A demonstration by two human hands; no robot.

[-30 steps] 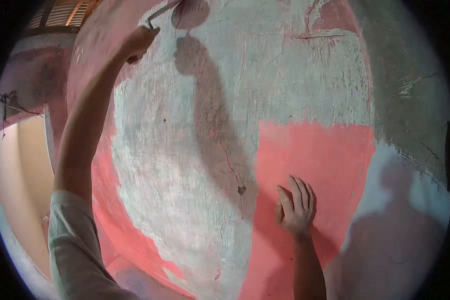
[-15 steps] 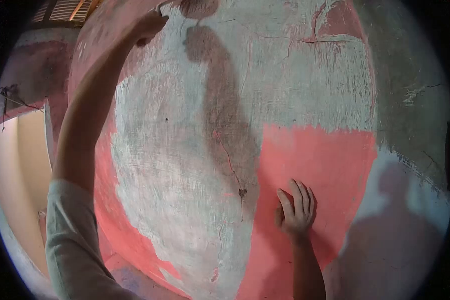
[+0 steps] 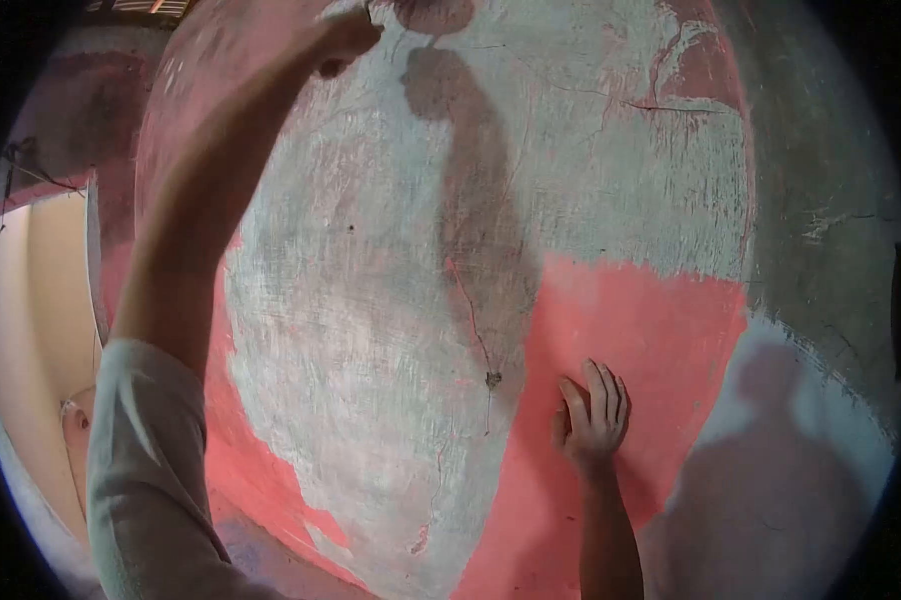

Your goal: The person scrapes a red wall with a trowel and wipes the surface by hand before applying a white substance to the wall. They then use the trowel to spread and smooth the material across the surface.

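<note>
Wall [image 3: 321, 310], pale and worn, crossed by cracks; a bright pink patch [image 3: 651, 320] is taken as landmark. Right hand [image 3: 593, 425]: laid against the pink patch, fingers slightly parted, nothing held. Left hand [image 3: 351, 38]: raised above and left of the pink patch, curled around a tool [image 3: 370, 13], which is mostly cut off by the upper edge of view. Arm shadow [image 3: 483, 180]: cast up and left of the pink patch. Small hole [image 3: 493, 380]: seen just left of the pink patch

The left arm reaches high, hand [image 3: 351, 38] curled closed; the right hand [image 3: 593, 435] points upward, open.
</note>
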